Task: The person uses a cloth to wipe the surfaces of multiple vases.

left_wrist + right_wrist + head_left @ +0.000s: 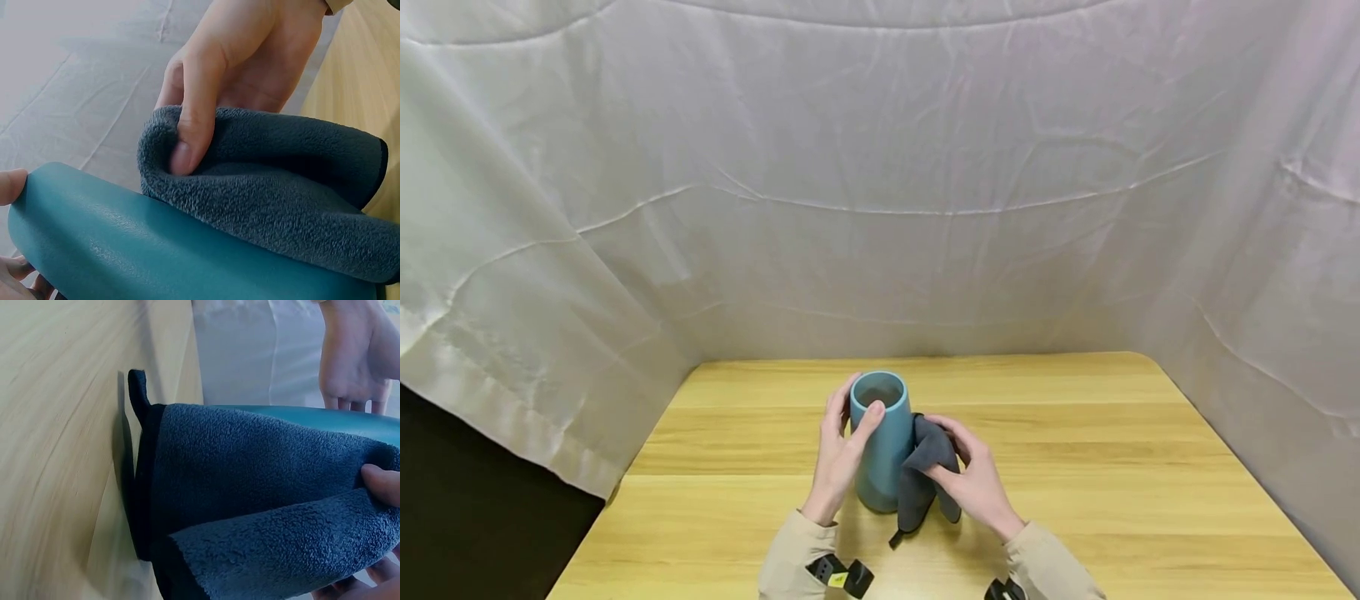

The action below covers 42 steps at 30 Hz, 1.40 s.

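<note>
A tall blue-green vase (880,467) with an open round top stands on the wooden table, its mouth facing up. My left hand (838,457) grips it near the rim, thumb at the front and fingers round the far left side. On the vase's right side, my right hand (979,487) pinches a folded dark grey fleecy cloth (917,487) between thumb and fingers. In the left wrist view the cloth (269,219) lies along the vase wall (125,231). A dark hanging loop (139,394) sticks out from the cloth's lower corner in the right wrist view.
Light wood-grain tabletop (1097,475) spreads out around both hands. Pale grey fabric (925,250) hangs behind the table and along both sides. At the lower left is a dark area (467,508) beyond the table edge. Small black devices (842,575) sit at the wrists.
</note>
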Each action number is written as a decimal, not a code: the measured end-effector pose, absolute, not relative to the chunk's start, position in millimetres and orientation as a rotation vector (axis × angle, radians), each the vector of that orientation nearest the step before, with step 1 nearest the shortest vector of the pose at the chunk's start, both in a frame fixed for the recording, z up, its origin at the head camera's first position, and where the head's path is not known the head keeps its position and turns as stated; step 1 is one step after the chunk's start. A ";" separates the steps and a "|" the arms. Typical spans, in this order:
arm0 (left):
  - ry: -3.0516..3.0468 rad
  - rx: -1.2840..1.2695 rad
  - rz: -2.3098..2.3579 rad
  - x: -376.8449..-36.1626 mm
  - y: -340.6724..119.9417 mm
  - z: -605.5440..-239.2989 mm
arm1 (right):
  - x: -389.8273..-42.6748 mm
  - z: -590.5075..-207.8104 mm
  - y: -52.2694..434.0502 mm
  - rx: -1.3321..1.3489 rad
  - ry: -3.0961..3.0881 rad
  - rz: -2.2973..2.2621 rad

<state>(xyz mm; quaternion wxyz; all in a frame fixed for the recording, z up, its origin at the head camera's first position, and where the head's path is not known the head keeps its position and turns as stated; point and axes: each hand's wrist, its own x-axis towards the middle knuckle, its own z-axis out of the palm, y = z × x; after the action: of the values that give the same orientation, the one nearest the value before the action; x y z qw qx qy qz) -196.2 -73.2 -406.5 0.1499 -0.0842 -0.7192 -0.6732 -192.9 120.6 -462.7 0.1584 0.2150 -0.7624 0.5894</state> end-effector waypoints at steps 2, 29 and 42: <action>-2.061 -0.244 -1.936 -196.4 -73.1 -405.9 | -193.0 -462.9 122.6 0.633 -2.169 1.695; -2.074 -0.266 -1.923 -196.3 -73.6 -407.4 | -194.1 -461.1 157.6 0.526 -2.035 1.816; -2.078 -0.258 -1.924 -197.0 -73.4 -408.0 | -199.0 -455.1 187.2 0.428 -2.040 1.761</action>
<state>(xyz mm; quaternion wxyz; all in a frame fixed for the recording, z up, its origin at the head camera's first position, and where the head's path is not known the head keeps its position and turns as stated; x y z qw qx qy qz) -197.0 -73.4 -408.0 0.1485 -0.0897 -0.7225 -0.6692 -199.0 187.2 -455.1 0.2049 0.1536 -0.7319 0.6315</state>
